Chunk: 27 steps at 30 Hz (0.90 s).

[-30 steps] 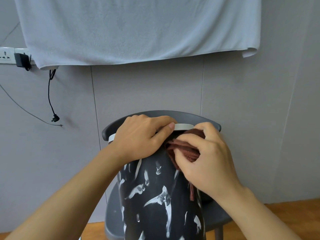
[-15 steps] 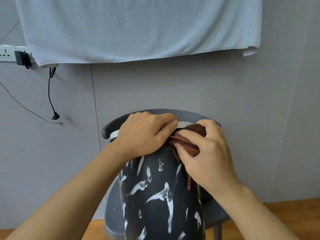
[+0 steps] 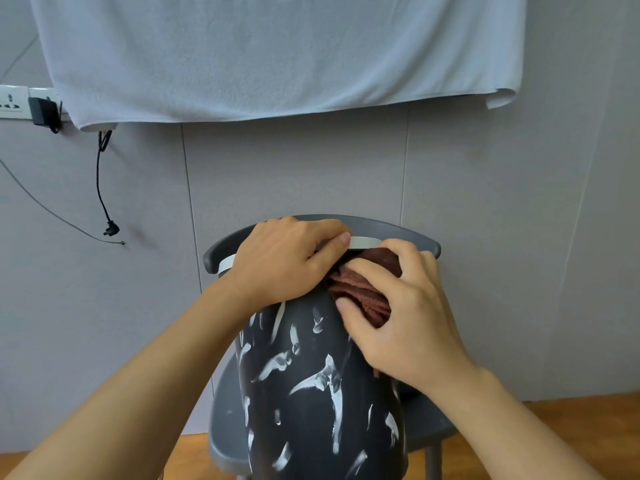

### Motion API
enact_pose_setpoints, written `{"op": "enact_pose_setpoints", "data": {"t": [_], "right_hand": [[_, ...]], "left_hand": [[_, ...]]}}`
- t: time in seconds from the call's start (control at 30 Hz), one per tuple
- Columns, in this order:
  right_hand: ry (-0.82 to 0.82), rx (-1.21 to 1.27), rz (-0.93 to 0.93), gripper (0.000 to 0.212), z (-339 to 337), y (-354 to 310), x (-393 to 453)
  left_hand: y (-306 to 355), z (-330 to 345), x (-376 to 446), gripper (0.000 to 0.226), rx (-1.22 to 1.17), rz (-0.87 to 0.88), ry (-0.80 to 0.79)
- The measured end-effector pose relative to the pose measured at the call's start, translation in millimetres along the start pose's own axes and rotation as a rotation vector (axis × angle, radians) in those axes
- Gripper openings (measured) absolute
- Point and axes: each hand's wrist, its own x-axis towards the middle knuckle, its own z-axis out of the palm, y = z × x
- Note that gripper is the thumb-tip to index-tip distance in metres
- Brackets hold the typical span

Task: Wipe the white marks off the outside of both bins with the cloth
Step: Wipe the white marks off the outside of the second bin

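Note:
A black bin (image 3: 311,403) with a white rim and many white smears on its outside stands on a grey chair. My left hand (image 3: 284,265) grips the bin's rim at the top, fingers curled over the edge. My right hand (image 3: 405,320) presses a bunched reddish-brown cloth (image 3: 363,289) against the upper right of the bin's wall, just under the rim. A strip of the cloth hangs down behind my right palm. Only one bin is in view.
The grey chair (image 3: 415,237) stands against a grey panelled wall. A pale towel (image 3: 277,53) hangs on the wall above. A power strip (image 3: 14,102) with a black plug and a dangling cable (image 3: 102,188) is at the left. Wooden floor (image 3: 571,417) lies below.
My right hand with the cloth has shifted slightly up and to the right along the bin's top edge. The left hand keeps its grip on the rim.

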Motion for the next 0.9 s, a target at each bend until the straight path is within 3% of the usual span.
{"op": "enact_pose_setpoints", "data": {"t": [0.17, 0.33, 0.53, 0.73, 0.9], "right_hand": [[0.058, 0.05, 0.126, 0.044, 6.5, -9.8, -1.2], [0.095, 0.092, 0.173, 0.027, 11.2, -12.5, 4.9], [-0.177, 0.001, -0.1, 0.019, -4.2, -10.1, -4.1], [0.051, -0.001, -0.041, 0.02, 2.1, -9.6, 13.9], [-0.185, 0.045, -0.243, 0.016, -7.2, -2.8, -3.9]], "left_hand": [[-0.4, 2.2, 0.0, 0.042, 0.006, -0.003, 0.012], [-2.6, 2.9, -0.3, 0.042, 0.001, -0.012, 0.015], [-12.0, 1.4, -1.5, 0.042, -0.015, -0.033, 0.022], [-4.5, 3.0, -1.9, 0.038, -0.016, 0.001, 0.035], [-5.3, 3.0, -0.9, 0.038, -0.024, 0.003, 0.027]]}}
